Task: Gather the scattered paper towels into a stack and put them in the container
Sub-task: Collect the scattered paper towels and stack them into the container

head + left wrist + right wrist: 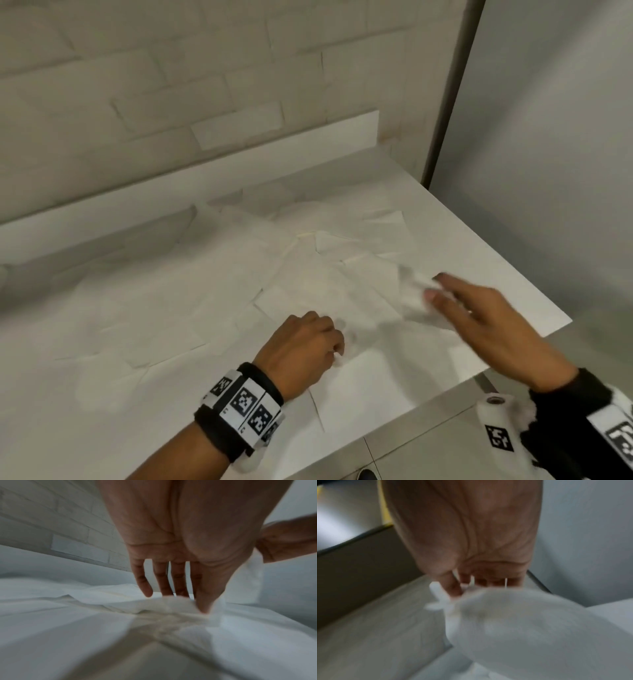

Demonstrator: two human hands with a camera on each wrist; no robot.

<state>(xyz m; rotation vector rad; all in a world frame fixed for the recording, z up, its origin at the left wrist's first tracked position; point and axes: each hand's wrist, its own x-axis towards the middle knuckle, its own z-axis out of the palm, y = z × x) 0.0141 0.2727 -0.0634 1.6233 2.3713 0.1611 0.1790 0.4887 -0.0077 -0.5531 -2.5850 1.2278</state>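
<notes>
Many paper towels (308,284) are spread, overlapping, across the white table (507,274), from 9 o'clock to 2 o'clock of the hands. One sheet is pinched by the left hand (305,346), probably to anchor the pile. A blurred towel (414,294) is grasped by the right hand (486,325), apparently for stacking. No container is seen.

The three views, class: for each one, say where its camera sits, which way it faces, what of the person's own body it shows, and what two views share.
Head: looks down from above on the paper towels strewn on the white counter; shows both forearms, the left hand and the right hand.
Left wrist: faces along the palm to fingers pinching a towel.
Right wrist: faces along the palm to fingers at a blurred towel.
Shared: head and left wrist both show the brick wall.
</notes>
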